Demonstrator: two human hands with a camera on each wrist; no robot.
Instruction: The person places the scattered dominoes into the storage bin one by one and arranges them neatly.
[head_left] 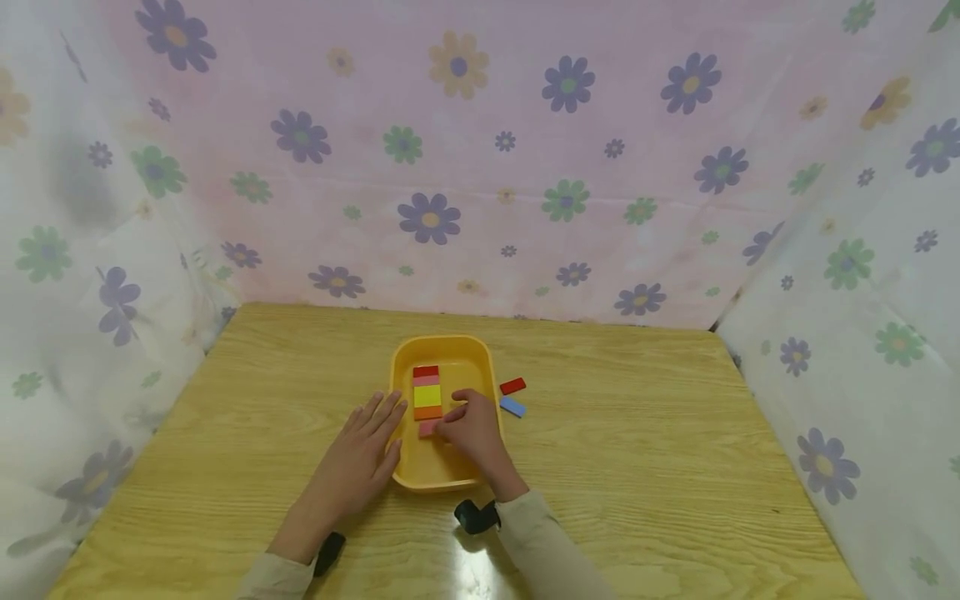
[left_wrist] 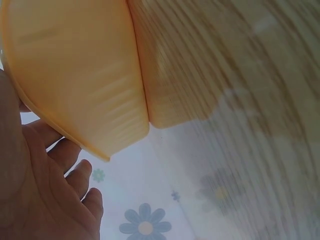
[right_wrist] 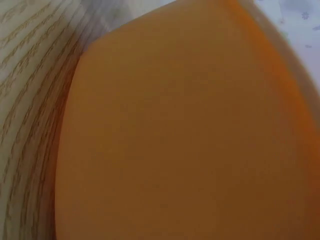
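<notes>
A yellow-orange plastic tray stands on the table. Against its left rim rests my left hand, fingers stretched out; the left wrist view shows that hand along the tray's outer wall. Inside the tray, my right hand pinches a small pink block between thumb and fingertips. Just beyond it, flat blocks lie in a column: orange, yellow, pink and red. In the right wrist view the tray wall hides the right hand.
To the right of the tray, a red block and a blue block lie on the wooden table. Flower-patterned cloth closes off the back and both sides. Dark wrist straps sit near both cuffs.
</notes>
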